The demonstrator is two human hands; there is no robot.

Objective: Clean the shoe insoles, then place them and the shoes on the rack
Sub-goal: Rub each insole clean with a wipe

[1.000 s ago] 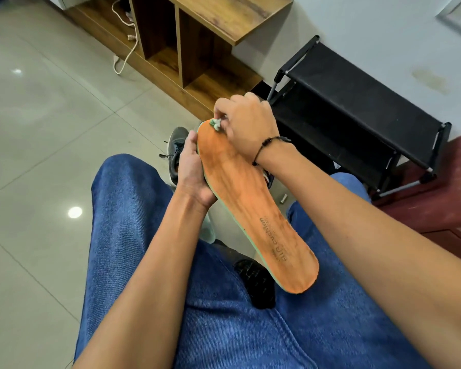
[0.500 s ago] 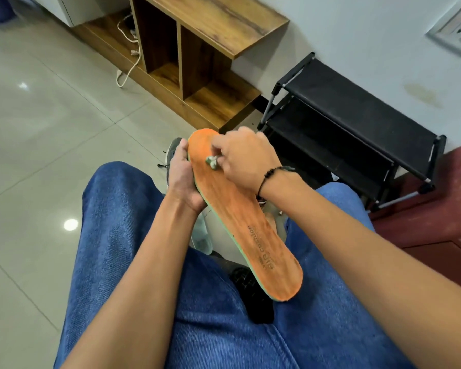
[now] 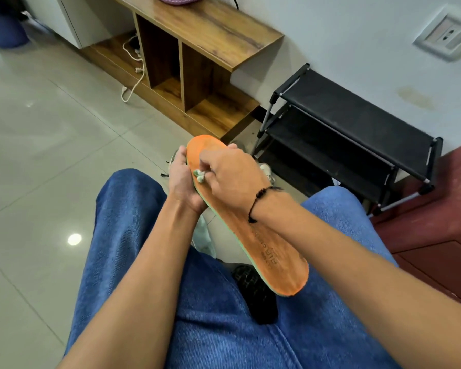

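Down from the toe, the right hand (image 3: pixel 232 171) pinches a wad (image 3: pixel 199 176), scrubbing the insole (image 3: pixel 253 225) gripped by the left hand (image 3: pixel 181 179); likely heel next.

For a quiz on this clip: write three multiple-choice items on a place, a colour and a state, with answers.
1. Where does the rack stand?
A. against the wall
B. mid-floor
C. on the wooden shelf

2. What colour is the insole's top?
A. black
B. orange
C. white

3. What is the right hand doing?
A. hanging idle
B. pressing a small wad on the insole
C. gripping a shoe

Answers: 1 A, its back meets the wall. 2 B, orange with a green edge. 3 B, while the left hand grips the insole's edge.
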